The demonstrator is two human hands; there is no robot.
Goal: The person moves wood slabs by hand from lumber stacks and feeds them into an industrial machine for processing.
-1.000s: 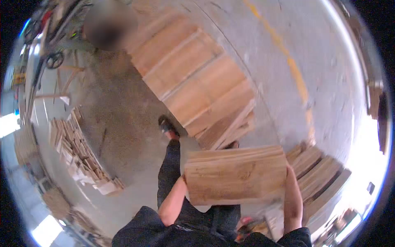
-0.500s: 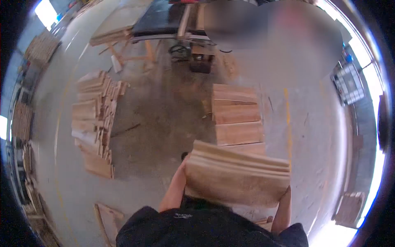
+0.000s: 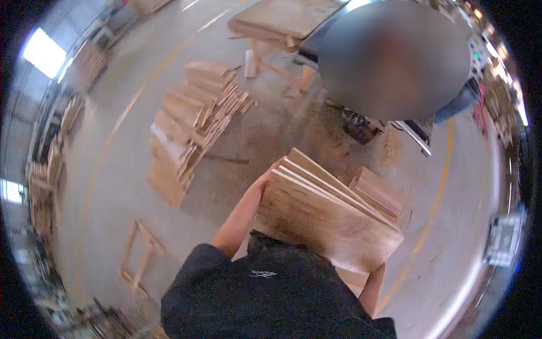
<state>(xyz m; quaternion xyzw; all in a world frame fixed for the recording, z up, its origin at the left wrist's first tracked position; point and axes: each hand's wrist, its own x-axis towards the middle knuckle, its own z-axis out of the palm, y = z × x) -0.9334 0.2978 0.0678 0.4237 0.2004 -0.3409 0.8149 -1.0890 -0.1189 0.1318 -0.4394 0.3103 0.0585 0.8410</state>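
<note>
Several wooden boards (image 3: 333, 217) stand on edge in a loose bundle before my chest, their top edges fanned slightly apart. My left hand (image 3: 272, 173) grips the bundle at its left end, near the upper corner. At the lower right end, my right hand (image 3: 377, 276) holds the same boards, with its fingers mostly hidden behind them. Just beyond the bundle, a row of flat boards (image 3: 379, 192) lies on the floor, partly covered by what I carry.
To the left, a long, uneven pile of boards (image 3: 195, 127) lies on the floor. A wooden frame (image 3: 141, 257) is at lower left. Farther back stands a wood-topped table (image 3: 282, 22). A large blurred patch hides the upper right.
My view has turned right, so the floor pile and table now appear farther right and tilted. The boards stay in both hands, now slanting down to the right with their top edges more spread.
</note>
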